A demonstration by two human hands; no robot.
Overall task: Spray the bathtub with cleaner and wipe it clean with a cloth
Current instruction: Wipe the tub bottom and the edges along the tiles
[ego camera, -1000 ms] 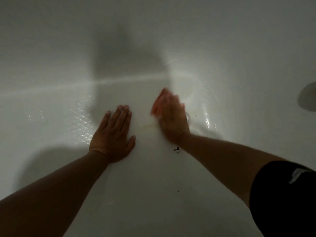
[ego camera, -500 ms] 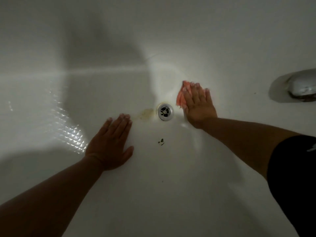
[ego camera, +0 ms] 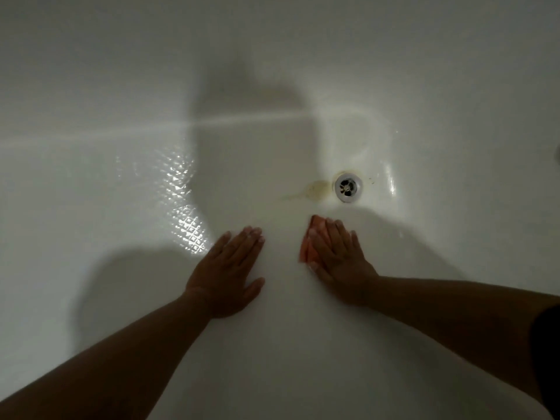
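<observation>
The orange cloth point(ego camera: 306, 248) is flat on the floor of the white bathtub point(ego camera: 91, 80), a bit toward the person from the drain and not touching it. Only its left edge and a top corner peek out, the rest is hidden under the right hand point(ego camera: 338, 263). That hand lies palm-down on the cloth, fingers point(ego camera: 331, 234) straight and held close together, pressing it against the tub floor - no pinching or curling that I can see. The thumb lies along the cloth's near edge.

Just to the left, with a strip of bare tub between them, the left hand point(ego camera: 225, 274) is planted flat on the tub floor too, fingers point(ego camera: 246, 241) straight and pressed together, thumb stuck out to the side. It holds nothing.

Past the hands there's the round metal drain point(ego camera: 348, 187), and right beside it on the left a yellowish stain point(ego camera: 316, 189) that trails off leftward. A few tiny dark specks point(ego camera: 372, 180) sit just right of the drain. Further left, a patch of bumpy anti-slip texture point(ego camera: 188, 228) catches the light. Big soft shadows fall across the tub floor and up the far wall. A black sleeve point(ego camera: 548, 359) shows at the right edge - pretty dim overall.
</observation>
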